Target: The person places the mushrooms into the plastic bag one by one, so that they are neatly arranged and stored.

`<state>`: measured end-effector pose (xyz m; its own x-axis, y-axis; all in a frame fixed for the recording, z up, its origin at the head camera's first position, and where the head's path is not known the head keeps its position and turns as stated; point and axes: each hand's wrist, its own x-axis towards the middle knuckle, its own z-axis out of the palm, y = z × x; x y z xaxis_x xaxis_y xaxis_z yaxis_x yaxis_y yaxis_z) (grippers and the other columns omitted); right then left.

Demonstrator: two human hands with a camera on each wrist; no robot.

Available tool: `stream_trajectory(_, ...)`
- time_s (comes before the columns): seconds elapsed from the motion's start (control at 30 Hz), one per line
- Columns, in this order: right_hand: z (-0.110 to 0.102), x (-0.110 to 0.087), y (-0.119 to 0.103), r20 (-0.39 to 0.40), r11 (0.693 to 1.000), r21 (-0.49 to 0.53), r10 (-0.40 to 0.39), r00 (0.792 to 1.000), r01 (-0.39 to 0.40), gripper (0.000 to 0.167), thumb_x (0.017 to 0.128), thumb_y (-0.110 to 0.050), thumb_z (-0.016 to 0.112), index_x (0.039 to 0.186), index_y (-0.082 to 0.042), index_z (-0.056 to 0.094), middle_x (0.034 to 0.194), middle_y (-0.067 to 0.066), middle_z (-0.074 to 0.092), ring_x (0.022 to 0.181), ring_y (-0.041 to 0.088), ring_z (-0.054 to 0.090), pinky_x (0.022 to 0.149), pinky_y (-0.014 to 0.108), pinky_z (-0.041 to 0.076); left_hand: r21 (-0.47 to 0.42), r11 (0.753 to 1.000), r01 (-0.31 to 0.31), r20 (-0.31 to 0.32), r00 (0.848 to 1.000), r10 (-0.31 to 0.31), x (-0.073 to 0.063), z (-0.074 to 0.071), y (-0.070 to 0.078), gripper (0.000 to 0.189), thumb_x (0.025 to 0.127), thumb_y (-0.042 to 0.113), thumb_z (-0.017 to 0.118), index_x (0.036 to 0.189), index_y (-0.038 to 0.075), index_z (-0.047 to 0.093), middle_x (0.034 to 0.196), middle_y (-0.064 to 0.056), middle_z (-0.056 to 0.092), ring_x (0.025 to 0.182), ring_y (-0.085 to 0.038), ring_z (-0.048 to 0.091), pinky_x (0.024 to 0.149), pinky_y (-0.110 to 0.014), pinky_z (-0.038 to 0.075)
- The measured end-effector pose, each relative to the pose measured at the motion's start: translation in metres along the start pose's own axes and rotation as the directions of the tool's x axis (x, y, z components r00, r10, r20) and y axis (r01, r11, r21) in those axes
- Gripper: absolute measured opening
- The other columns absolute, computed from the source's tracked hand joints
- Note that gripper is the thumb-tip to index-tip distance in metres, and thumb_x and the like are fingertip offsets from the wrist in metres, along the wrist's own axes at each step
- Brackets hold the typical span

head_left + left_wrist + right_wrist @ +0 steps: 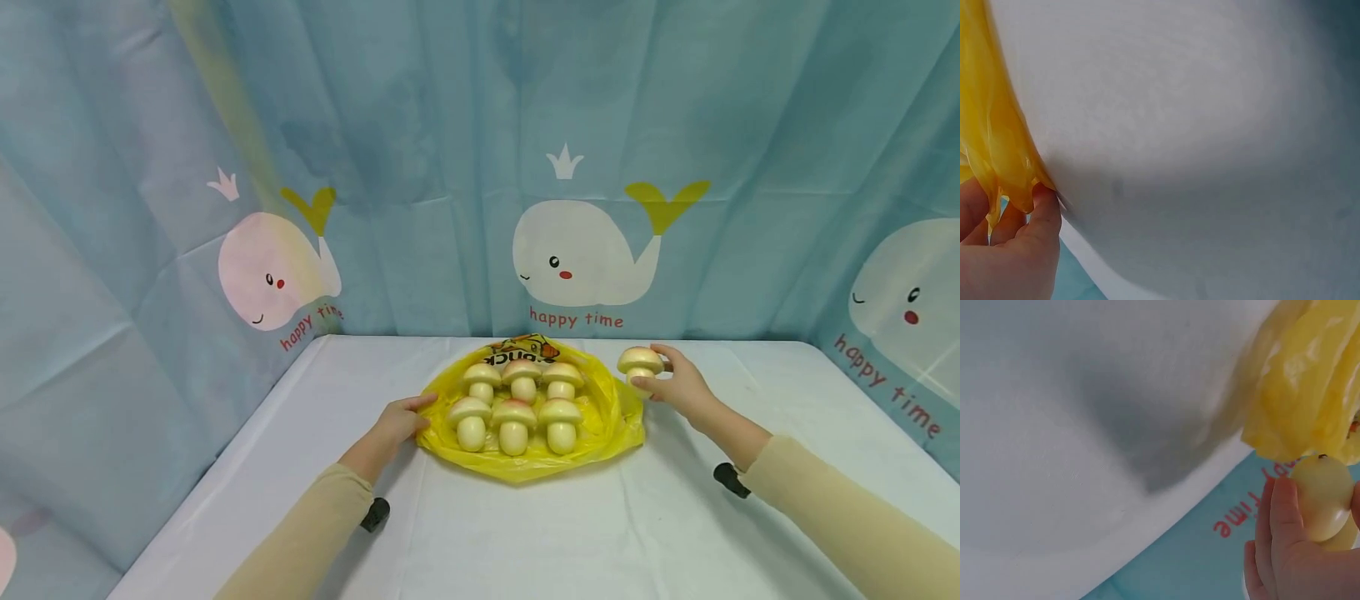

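Observation:
A yellow plastic bag (517, 468) lies spread open, with several cream-coloured toy mushrooms (513, 417) standing in it in two rows. My left hand (397, 422) pinches the bag's left edge; in the left wrist view the yellow film (1007, 137) bunches between the fingers (1044, 215). To the right of the bag, my right hand (681, 387) holds one more toy mushroom (640, 359) by its sides, cap upward in the head view. The right wrist view has the round pale end of this mushroom (1321, 497) between thumb and fingers, close by the bag's edge (1291, 406).
All of this is on a table with a white cloth (570, 533). Behind it and at both sides hangs a blue curtain (420, 250) printed with whales and red lettering. Beneath each wrist is a small black object (731, 480).

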<state>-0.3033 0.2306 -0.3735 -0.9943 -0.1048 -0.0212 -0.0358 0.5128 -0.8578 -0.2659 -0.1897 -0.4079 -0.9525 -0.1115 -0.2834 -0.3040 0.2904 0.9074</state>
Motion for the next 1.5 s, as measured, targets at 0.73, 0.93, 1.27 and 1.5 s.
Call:
stream_trajectory(0.73, 0.030, -0.039, -0.024, 0.072, 0.990, 0.138, -0.009, 0.997, -0.001, 0.083, 0.091, -0.024, 0.069, 0.152, 0.001, 0.019, 0.143, 0.032, 0.031, 0.112, 0.037, 0.053, 0.088, 0.033, 0.052, -0.002, 1.000, 0.020, -0.014, 1.000, -0.020, 0.003, -0.001, 0.000, 0.053, 0.090, -0.009, 0.049, 0.141, 0.004, 0.051, 0.152, -0.021, 0.034, 0.140, -0.034, 0.030, 0.108, -0.043, 0.035)
stream_trajectory(0.93, 0.041, -0.040, -0.027, 0.082, 0.996, 0.088, -0.022, 0.996, 0.014, 0.081, 0.091, -0.027, 0.070, 0.151, 0.001, 0.022, 0.140, 0.031, 0.036, 0.114, 0.039, 0.050, 0.093, 0.042, 0.048, 0.000, 1.000, 0.022, -0.017, 1.000, -0.022, 0.001, -0.001, 0.000, 0.051, 0.090, -0.008, 0.050, 0.140, 0.004, 0.051, 0.151, -0.021, 0.035, 0.138, -0.034, 0.033, 0.106, -0.043, 0.038)
stream_trajectory(1.27, 0.061, -0.037, -0.028, 0.020, 0.993, -0.081, -0.082, 0.996, 0.083, 0.076, 0.088, -0.020, 0.073, 0.146, 0.005, 0.030, 0.133, 0.030, 0.045, 0.099, 0.035, 0.055, 0.079, 0.038, 0.052, 0.001, 1.000, 0.014, -0.006, 1.000, -0.014, -0.002, -0.002, 0.002, 0.051, 0.090, -0.007, 0.051, 0.139, 0.006, 0.054, 0.151, -0.021, 0.036, 0.137, -0.034, 0.034, 0.104, -0.040, 0.041)
stream_trajectory(1.5, 0.067, -0.037, -0.029, 0.008, 0.982, -0.164, -0.098, 0.995, 0.098, 0.076, 0.087, -0.016, 0.073, 0.142, 0.013, 0.030, 0.136, 0.036, 0.040, 0.102, 0.039, 0.054, 0.085, 0.046, 0.051, -0.015, 0.999, 0.029, -0.001, 1.000, -0.029, 0.000, -0.001, 0.003, 0.051, 0.091, -0.007, 0.051, 0.140, 0.007, 0.053, 0.152, -0.020, 0.035, 0.137, -0.033, 0.034, 0.107, -0.042, 0.038)
